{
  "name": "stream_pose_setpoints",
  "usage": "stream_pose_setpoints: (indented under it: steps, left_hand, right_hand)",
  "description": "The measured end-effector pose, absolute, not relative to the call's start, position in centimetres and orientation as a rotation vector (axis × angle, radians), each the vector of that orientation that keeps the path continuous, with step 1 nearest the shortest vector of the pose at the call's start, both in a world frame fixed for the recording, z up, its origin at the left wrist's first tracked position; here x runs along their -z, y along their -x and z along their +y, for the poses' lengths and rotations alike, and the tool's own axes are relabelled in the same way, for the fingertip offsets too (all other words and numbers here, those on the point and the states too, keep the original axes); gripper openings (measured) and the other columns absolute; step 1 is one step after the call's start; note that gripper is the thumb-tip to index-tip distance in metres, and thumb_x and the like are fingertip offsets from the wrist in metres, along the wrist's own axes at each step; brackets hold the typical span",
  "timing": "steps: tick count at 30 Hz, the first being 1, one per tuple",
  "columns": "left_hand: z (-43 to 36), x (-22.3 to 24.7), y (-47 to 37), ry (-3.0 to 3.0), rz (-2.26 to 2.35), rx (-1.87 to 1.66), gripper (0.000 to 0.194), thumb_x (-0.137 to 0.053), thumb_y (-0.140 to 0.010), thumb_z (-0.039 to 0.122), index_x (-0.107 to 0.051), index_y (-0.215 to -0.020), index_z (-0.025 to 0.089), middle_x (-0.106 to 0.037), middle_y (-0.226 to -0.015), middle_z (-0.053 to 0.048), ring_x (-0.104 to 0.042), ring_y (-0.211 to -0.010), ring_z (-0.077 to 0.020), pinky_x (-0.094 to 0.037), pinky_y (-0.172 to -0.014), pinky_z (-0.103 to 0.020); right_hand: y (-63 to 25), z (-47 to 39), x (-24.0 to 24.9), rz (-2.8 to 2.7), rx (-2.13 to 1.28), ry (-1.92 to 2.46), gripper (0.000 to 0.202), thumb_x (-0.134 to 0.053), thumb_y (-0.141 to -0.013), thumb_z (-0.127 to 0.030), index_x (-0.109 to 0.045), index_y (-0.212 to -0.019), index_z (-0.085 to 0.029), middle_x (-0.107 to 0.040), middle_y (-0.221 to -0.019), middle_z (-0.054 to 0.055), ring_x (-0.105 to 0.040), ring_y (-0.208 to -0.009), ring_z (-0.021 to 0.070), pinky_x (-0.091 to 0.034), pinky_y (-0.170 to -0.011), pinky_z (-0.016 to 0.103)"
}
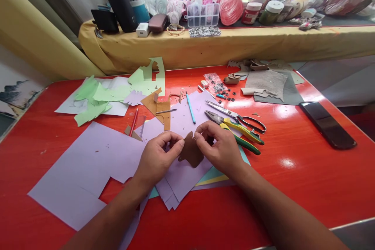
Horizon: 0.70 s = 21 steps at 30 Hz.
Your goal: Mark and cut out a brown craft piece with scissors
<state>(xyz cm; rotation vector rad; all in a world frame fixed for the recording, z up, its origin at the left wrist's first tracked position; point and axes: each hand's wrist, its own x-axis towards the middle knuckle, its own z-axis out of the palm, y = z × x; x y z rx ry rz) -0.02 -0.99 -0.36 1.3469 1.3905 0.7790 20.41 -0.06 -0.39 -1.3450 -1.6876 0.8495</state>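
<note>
A dark brown cut-out piece [192, 153] with small holes along its edge is held over purple paper sheets [187, 181]. My left hand [162, 154] pinches its left edge between thumb and fingers. On the other side, my right hand [218, 146] grips the upper right part, fingertips close to the top corner. Just behind my right hand lie pliers with green and yellow handles [238, 136] and scissors [234, 114]. A blue pen [190, 108] rests on the purple paper beyond the piece.
Green paper scraps [117, 91] and a red pencil [134, 122] are to the left. Brown scraps [164, 113] lie ahead. At right are a black phone [327, 125] and grey leather pieces [265, 86]. Black snap buttons [228, 98] sit near a small bag. A cluttered ledge [249, 41] runs behind.
</note>
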Motion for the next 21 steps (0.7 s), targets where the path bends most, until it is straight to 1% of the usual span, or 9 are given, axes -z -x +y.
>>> stream_pose_setpoints:
  steps: [2, 6, 8, 10, 11, 12, 14, 17, 21]
  left_hand:
    - [-1.0, 0.3, 0.0, -1.334, 1.379, -0.769, 0.028, -0.070, -0.092, 0.050, -0.074, -0.088, 0.023, -0.067, -0.074, 0.000, -0.057, -0.071, -0.0184, -0.045, -0.068, -0.032]
    - [-1.1, 0.2, 0.1, -1.319, 1.352, -0.766, 0.029, -0.070, -0.092, 0.051, -0.074, -0.087, 0.022, -0.068, -0.076, -0.001, -0.058, -0.072, -0.0181, -0.046, -0.069, -0.032]
    - [-1.1, 0.1, 0.1, -1.304, 1.332, -0.770, 0.030, -0.070, -0.092, 0.051, -0.074, -0.086, 0.022, -0.069, -0.076, -0.001, -0.057, -0.071, -0.0176, -0.046, -0.068, -0.031]
    - [-1.1, -0.1, 0.1, -1.290, 1.310, -0.771, 0.030, -0.071, -0.092, 0.051, -0.073, -0.085, 0.022, -0.068, -0.076, -0.001, -0.057, -0.070, -0.0173, -0.046, -0.067, -0.031]
    - [-1.1, -0.2, 0.0, -1.285, 1.302, -0.770, 0.031, -0.071, -0.091, 0.051, -0.072, -0.084, 0.022, -0.068, -0.075, -0.001, -0.057, -0.070, -0.0172, -0.046, -0.067, -0.031]
    - [-1.0, -0.3, 0.0, -1.280, 1.296, -0.772, 0.031, -0.072, -0.090, 0.051, -0.072, -0.083, 0.021, -0.068, -0.076, -0.001, -0.057, -0.070, -0.0172, -0.047, -0.067, -0.030]
    - [-1.0, -0.5, 0.0, -1.272, 1.285, -0.779, 0.031, -0.073, -0.090, 0.051, -0.072, -0.083, 0.021, -0.068, -0.076, -0.001, -0.059, -0.071, -0.0173, -0.047, -0.067, -0.030]
    - [-0.9, -0.7, -0.1, -1.255, 1.253, -0.792, 0.032, -0.074, -0.089, 0.050, -0.071, -0.080, 0.020, -0.067, -0.075, -0.001, -0.059, -0.071, -0.0172, -0.048, -0.067, -0.029]
    - [-0.9, -0.7, -0.1, -1.230, 1.171, -0.800, 0.034, -0.074, -0.091, 0.051, -0.067, -0.079, 0.021, -0.063, -0.071, 0.000, -0.057, -0.066, -0.0158, -0.048, -0.065, -0.029]
  right_hand:
    - [-20.6, 0.0, 0.2, -1.668, -0.867, 1.342, 0.015, -0.062, -0.096, -0.029, -0.064, -0.082, -0.024, -0.058, -0.062, -0.005, -0.051, -0.055, 0.0132, -0.040, -0.056, 0.028]
    - [-20.9, 0.1, -0.1, -1.614, -0.945, 1.315, 0.035, -0.056, -0.102, -0.035, -0.059, -0.069, -0.023, -0.059, -0.061, -0.002, -0.050, -0.057, 0.0136, -0.038, -0.055, 0.029]
    - [-20.9, 0.2, -0.1, -1.587, -0.995, 1.311, 0.037, -0.057, -0.103, -0.036, -0.061, -0.069, -0.022, -0.061, -0.062, -0.001, -0.052, -0.058, 0.0138, -0.040, -0.056, 0.029]
    - [-20.7, 0.2, 0.1, -1.569, -1.029, 1.308, 0.025, -0.060, -0.101, -0.033, -0.069, -0.080, -0.022, -0.066, -0.069, -0.001, -0.057, -0.063, 0.0147, -0.044, -0.059, 0.028]
    - [-20.7, 0.3, 0.2, -1.566, -1.040, 1.302, 0.016, -0.062, -0.099, -0.030, -0.073, -0.090, -0.021, -0.069, -0.074, 0.000, -0.060, -0.066, 0.0155, -0.046, -0.061, 0.028]
    - [-20.6, 0.3, 0.3, -1.565, -1.050, 1.293, 0.014, -0.064, -0.097, -0.028, -0.075, -0.102, -0.021, -0.072, -0.081, 0.001, -0.063, -0.071, 0.0162, -0.048, -0.063, 0.028]
    - [-20.6, 0.4, 0.5, -1.558, -1.069, 1.273, 0.027, -0.066, -0.095, -0.027, -0.073, -0.120, -0.021, -0.074, -0.092, 0.002, -0.065, -0.077, 0.0170, -0.052, -0.065, 0.029]
    - [-20.7, 0.4, 0.5, -1.551, -1.102, 1.250, 0.027, -0.066, -0.099, -0.033, -0.073, -0.122, -0.020, -0.075, -0.098, 0.005, -0.068, -0.081, 0.0177, -0.053, -0.067, 0.029]
    - [-20.7, 0.3, 0.4, -1.552, -1.230, 1.219, 0.026, -0.067, -0.102, -0.042, -0.075, -0.115, -0.020, -0.076, -0.095, 0.005, -0.069, -0.082, 0.0189, -0.053, -0.068, 0.030]
